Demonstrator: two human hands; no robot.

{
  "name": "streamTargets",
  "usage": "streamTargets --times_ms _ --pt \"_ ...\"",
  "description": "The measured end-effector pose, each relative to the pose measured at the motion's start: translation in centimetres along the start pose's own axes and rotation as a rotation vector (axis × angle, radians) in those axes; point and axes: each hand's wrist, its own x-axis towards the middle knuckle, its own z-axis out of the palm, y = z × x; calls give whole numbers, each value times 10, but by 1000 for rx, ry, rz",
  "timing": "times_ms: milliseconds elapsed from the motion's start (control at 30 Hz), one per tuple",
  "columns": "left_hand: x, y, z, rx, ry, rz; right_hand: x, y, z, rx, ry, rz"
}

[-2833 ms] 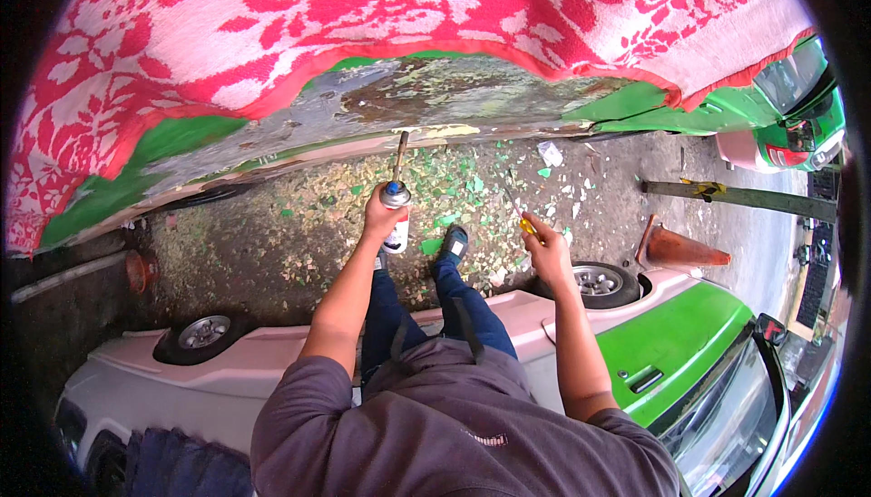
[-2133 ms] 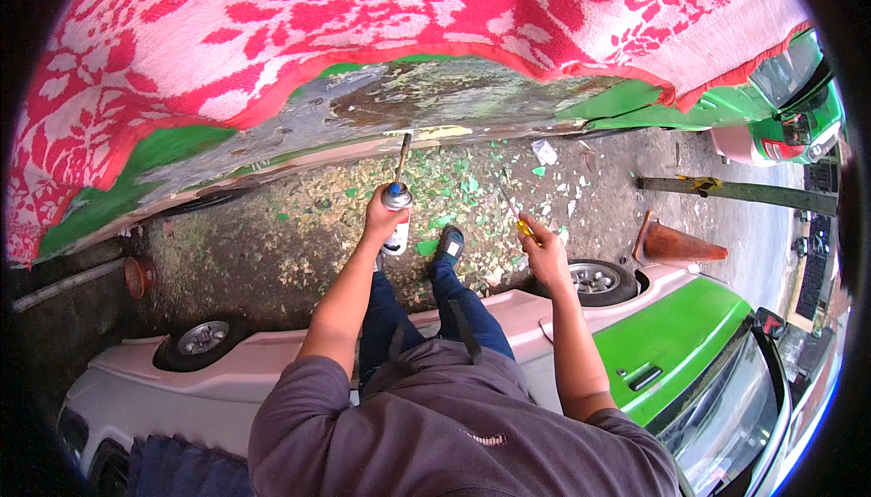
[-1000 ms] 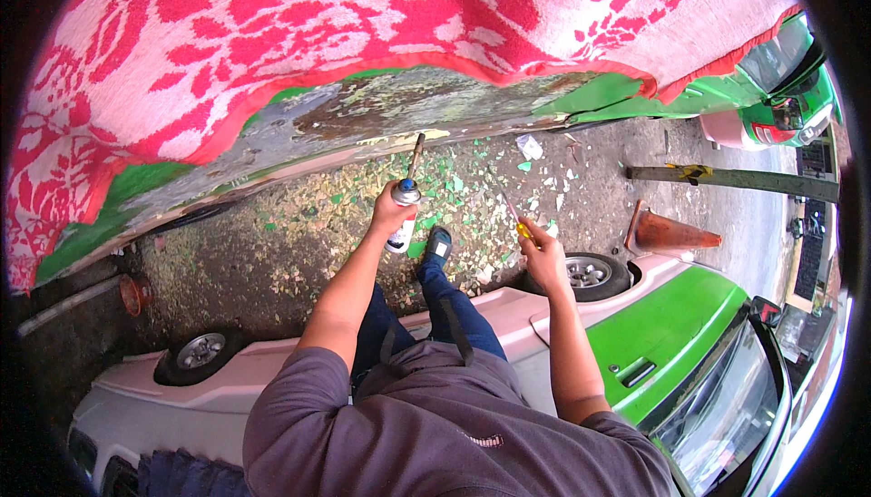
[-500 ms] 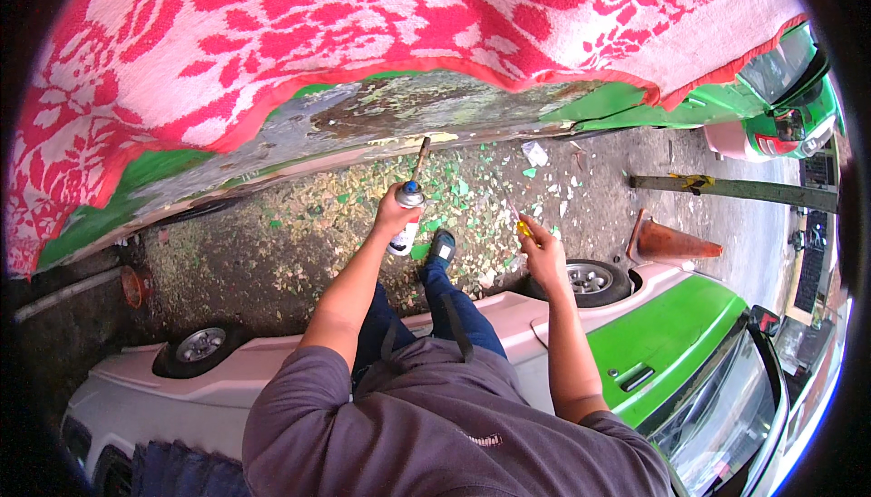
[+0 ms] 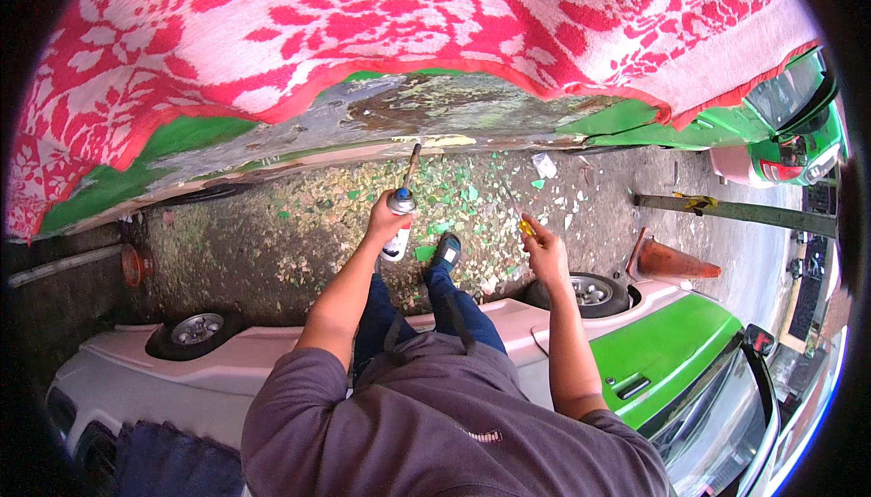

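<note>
My left hand [image 5: 386, 221] is wrapped round a gas torch [image 5: 396, 241], a white canister with a blue-knobbed head and a metal nozzle. The nozzle's tip points at the lower edge of a vehicle's side panel [image 5: 399, 107], where the paint is scorched and stripped to patchy grey and brown. No flame can be made out. In my right hand [image 5: 548, 257] is a yellow-handled screwdriver [image 5: 526, 226], its thin shaft slanting up and left toward the panel. A pink-and-red floral blanket [image 5: 363, 12] drapes over the vehicle above the bare area.
Green and pale paint flakes [image 5: 440, 227] litter the ground round my foot. Close behind me stands a green, pink and white car [image 5: 667, 334]. To the right are an orange cone [image 5: 676, 258] and a post [image 5: 735, 210]; a reddish bucket [image 5: 136, 265] lies far left.
The torch and my left hand have shifted slightly left. My right hand keeps almost the same place and grip. The view has tilted a little, showing more of the blanket.
</note>
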Motion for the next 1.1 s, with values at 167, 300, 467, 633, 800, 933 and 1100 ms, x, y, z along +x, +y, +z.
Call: streamTargets --times_ms 167,300,467,633,800,933,1100 --pt "-3 -6 -15 -62 35 7 -2 -12 5 0 -16 -8" --pt "-5 -6 -28 -9 66 -9 -3 -22 9 -34 -27 -12" --pt "-7 -4 -38 -48 72 0 3 -10 21 -68 49 -166" --pt "-7 -8 -47 -38 88 29 2 -17 26 -51 49 -210" --pt "-11 -6 -53 -25 94 42 -8 -46 24 -55 -22 -113" --pt "-17 0 -61 -20 116 34 -8 -56 31 -66 -41 -122" --pt "-25 -5 -76 -13 149 63 -4 -61 45 -67 -74 -165"
